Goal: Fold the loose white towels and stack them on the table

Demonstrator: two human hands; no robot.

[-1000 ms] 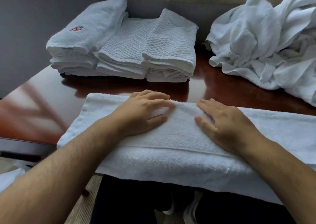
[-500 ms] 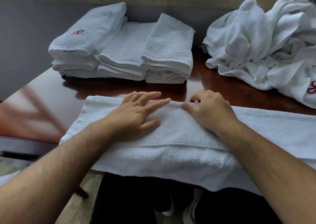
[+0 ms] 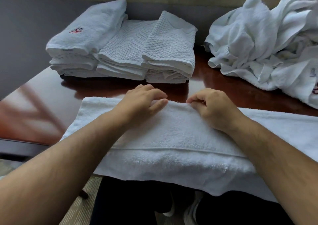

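Glossy surface (image 3: 51, 104), stack (image 3: 123, 49) beyond the towel (image 3: 172, 138): left grip (image 3: 142, 102) and right grip (image 3: 211, 109), flat a moment ago, now clamp its far edge, likely starting another fold.

I can read no words here. The red stitched mark (image 3: 76, 30) on the folded towel (image 3: 96, 23) is too small for me.

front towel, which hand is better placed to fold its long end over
Likely right: right hand pinches the towel nearer the end running off frame; left hand is nearer the short end.
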